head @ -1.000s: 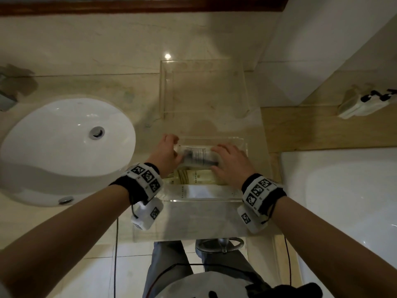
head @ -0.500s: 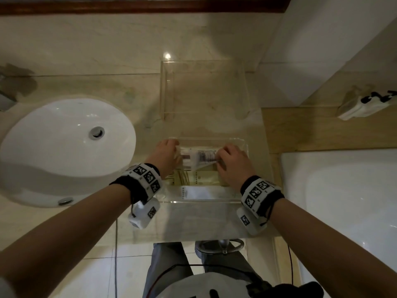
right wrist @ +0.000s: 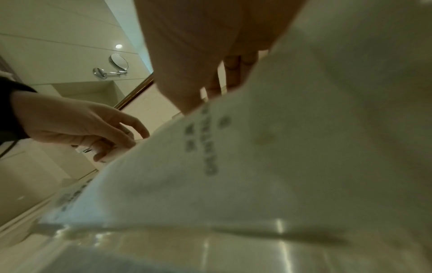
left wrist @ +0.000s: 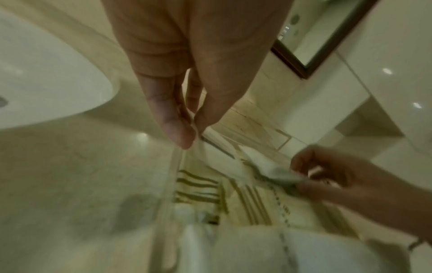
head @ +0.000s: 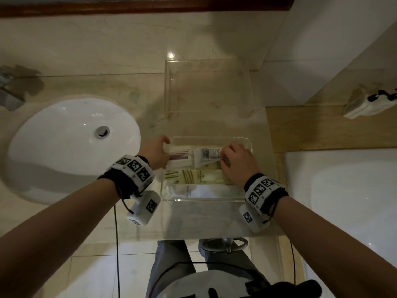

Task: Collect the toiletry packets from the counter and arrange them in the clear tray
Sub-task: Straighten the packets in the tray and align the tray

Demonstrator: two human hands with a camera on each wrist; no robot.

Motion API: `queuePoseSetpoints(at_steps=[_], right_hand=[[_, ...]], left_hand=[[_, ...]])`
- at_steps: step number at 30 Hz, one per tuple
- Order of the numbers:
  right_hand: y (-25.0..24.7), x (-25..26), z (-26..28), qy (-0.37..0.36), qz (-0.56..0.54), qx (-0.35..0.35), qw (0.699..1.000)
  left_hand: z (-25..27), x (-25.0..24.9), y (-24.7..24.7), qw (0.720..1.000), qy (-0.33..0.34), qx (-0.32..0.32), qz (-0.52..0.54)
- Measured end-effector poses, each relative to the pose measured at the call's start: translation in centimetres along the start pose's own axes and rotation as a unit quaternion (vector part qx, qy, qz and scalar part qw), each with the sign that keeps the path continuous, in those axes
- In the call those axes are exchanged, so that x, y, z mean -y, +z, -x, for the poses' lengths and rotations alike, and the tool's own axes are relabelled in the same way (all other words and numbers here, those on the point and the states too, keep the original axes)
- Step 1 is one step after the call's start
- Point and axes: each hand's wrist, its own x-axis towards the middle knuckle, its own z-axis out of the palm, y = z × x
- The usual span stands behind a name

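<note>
Bathroom surroundings

A white oval sink with a metal drain sits in the beige marble counter. A dark wood frame runs along the wall above. A round swing-arm mirror hangs on the tiled wall.

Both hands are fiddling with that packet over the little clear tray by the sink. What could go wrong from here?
The left hand and right hand each pinch only an end of the white packet, so a light grip could slip and drop it crooked. It might also ruffle the striped packet already lying beneath it. The clear tray sits close to the counter's front edge, so a hard push toward the person might nudge it off.
</note>
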Motion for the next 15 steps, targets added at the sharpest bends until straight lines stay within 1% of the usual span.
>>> queuePoseSetpoints(at_steps=[2,5,8,10,12,13,15], right_hand=[[-0.1,0.1,0.0,0.007,-0.007,0.008,1.000],[-0.2,0.3,0.0,-0.003,-0.022,0.006,1.000],[0.2,0.6,0.1,-0.030,-0.027,-0.009,0.999],[0.6,0.8,0.1,-0.039,-0.017,-0.010,0.999],[1.0,0.8,0.2,-0.043,-0.003,-0.007,0.999],[1.1,0.7,0.2,-0.039,0.001,-0.004,0.999],[1.1,0.5,0.3,-0.017,-0.002,0.002,1.000]], left_hand=[[0.3,0.3,0.1,1.000,-0.003,-0.003,-0.019],[0.4,0.1,0.7,0.992,0.042,-0.036,-0.109],[0.6,-1.0,1.6,0.989,0.081,-0.068,-0.105],[0.6,-1.5,2.3,0.988,0.111,-0.058,-0.093],[0.6,-1.4,3.1,0.984,0.136,-0.027,-0.112],[0.7,-1.4,3.4,0.981,0.141,-0.015,-0.132],[0.7,-1.3,3.7,0.977,0.143,-0.013,-0.155]])
